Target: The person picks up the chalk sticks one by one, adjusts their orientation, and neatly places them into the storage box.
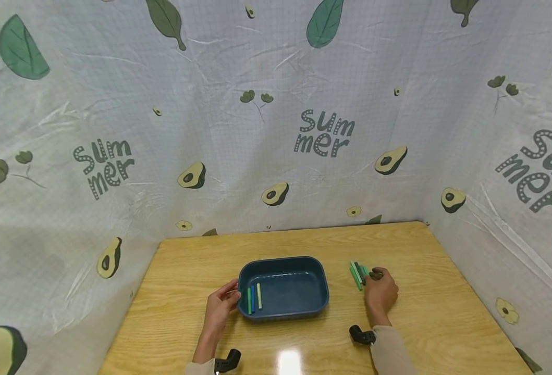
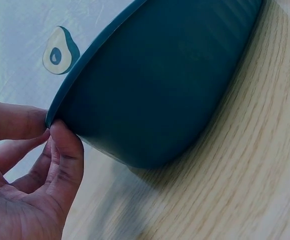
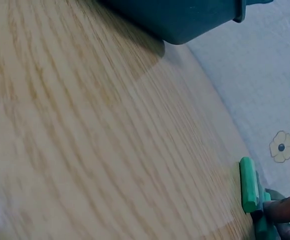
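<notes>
A dark blue rectangular basin [image 1: 282, 314] with rounded corners sits on the table. My left hand [image 1: 221, 307] pinches its left rim, thumb outside, seen closely in the left wrist view, where the basin's side [image 2: 150, 85] shows. Inside, at the left end, lie a green stick [image 1: 249, 301], a blue stick [image 1: 253, 299] and a pale yellow-green stick [image 1: 259, 296], side by side. My right hand [image 1: 381, 292] is at a small group of green sticks [image 1: 356, 276] right of the basin. Its fingertips touch a green stick [image 3: 267, 230]; I cannot tell whether they grip it.
The wooden table [image 1: 196, 252] meets a white sheet [image 1: 238, 135] printed with avocados and leaves at its back and sides. Black camera mounts sit on the left wrist [image 1: 228, 361] and the right wrist [image 1: 362, 335]. Light reflects off the table's front.
</notes>
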{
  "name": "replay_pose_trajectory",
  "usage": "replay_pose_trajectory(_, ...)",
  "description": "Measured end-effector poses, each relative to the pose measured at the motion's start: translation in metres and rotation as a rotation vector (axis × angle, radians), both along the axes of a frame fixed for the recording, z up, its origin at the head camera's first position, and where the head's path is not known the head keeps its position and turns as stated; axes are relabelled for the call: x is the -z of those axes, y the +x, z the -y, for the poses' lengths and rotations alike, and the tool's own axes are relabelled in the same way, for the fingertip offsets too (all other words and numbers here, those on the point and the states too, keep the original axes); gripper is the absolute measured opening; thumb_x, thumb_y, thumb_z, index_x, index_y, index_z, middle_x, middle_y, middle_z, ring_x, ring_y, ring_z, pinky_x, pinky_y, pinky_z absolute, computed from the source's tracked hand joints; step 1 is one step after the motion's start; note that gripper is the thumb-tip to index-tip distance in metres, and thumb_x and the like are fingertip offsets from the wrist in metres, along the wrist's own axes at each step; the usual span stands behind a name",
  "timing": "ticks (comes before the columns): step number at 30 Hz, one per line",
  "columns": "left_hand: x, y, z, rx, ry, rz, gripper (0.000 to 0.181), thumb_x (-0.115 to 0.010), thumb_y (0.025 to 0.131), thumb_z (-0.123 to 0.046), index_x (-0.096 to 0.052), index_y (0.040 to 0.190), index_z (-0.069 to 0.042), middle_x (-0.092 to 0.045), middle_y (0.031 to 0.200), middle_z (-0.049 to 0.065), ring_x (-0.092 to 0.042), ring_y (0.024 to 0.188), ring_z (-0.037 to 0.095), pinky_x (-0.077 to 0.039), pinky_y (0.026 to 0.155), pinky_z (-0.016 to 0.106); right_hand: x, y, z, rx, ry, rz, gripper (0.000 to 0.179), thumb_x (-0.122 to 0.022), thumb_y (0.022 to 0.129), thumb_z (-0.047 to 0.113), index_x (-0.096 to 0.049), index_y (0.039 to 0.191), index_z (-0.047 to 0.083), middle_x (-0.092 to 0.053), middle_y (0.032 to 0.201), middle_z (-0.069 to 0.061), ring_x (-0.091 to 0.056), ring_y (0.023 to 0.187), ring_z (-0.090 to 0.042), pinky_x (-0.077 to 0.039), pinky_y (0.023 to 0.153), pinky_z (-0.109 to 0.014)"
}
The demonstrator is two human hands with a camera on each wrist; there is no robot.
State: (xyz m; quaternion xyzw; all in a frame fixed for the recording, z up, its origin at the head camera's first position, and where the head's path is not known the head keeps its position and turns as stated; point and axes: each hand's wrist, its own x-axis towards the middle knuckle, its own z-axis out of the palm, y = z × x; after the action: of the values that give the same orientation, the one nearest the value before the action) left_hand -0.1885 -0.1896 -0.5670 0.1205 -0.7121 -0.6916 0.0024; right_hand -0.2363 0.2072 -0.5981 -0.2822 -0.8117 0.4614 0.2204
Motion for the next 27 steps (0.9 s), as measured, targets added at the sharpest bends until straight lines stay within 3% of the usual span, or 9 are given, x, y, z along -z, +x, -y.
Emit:
replay_pose_trajectory(8, -0.002, 0.002, 0.000, 0.007, 0.002, -0.018, 0.040, -0.058, 0.094, 0.002, -0.056, 0.134, 0.005, -0.057, 0.124, 0.028, -0.063, 0.095, 0.017, -0.056, 0.073, 0.027, -0.001, -0.001, -0.001, -0.039, 0.016, -0.003, 0.027, -0.069, 0.085, 0.008, -0.068, 0.111, 0.001, -0.072, 0.102, -0.025, -0.065, 0.093, -0.045, -0.043, 0.086, -0.058)
replay_pose_trajectory(13, -0.002, 0.002, -0.001, 0.007, 0.005, -0.020, 0.041, -0.059, 0.093, 0.003, -0.056, 0.134, 0.006, -0.057, 0.125, 0.028, -0.063, 0.094, 0.012, -0.056, 0.072, 0.027, -0.003, -0.001, -0.004, -0.062, -0.015, -0.002, 0.030, -0.065, 0.087, 0.009, -0.066, 0.116, 0.000, -0.071, 0.105, -0.026, -0.065, 0.094, -0.044, -0.043, 0.087, -0.058)
replay_pose_trajectory(20, -0.001, 0.001, -0.001, 0.000, 0.009, -0.017, 0.041, -0.059, 0.093, 0.004, -0.056, 0.134, 0.005, -0.058, 0.125, 0.027, -0.064, 0.095, 0.015, -0.056, 0.071, 0.026, -0.012, 0.003, -0.010, -0.088, -0.088, 0.017, 0.035, -0.063, 0.088, 0.010, -0.064, 0.122, 0.001, -0.069, 0.111, -0.028, -0.061, 0.101, -0.045, -0.040, 0.091, -0.059)
replay_pose_trajectory(27, 0.000, 0.000, 0.000, 0.001, 0.012, -0.022, 0.041, -0.059, 0.093, 0.004, -0.056, 0.134, 0.006, -0.057, 0.125, 0.028, -0.063, 0.092, 0.012, -0.055, 0.069, 0.024, -0.021, 0.007, -0.015, -0.127, -0.105, 0.023, 0.034, -0.063, 0.089, 0.011, -0.065, 0.122, 0.002, -0.068, 0.114, -0.027, -0.063, 0.100, -0.043, -0.045, 0.089, -0.057)
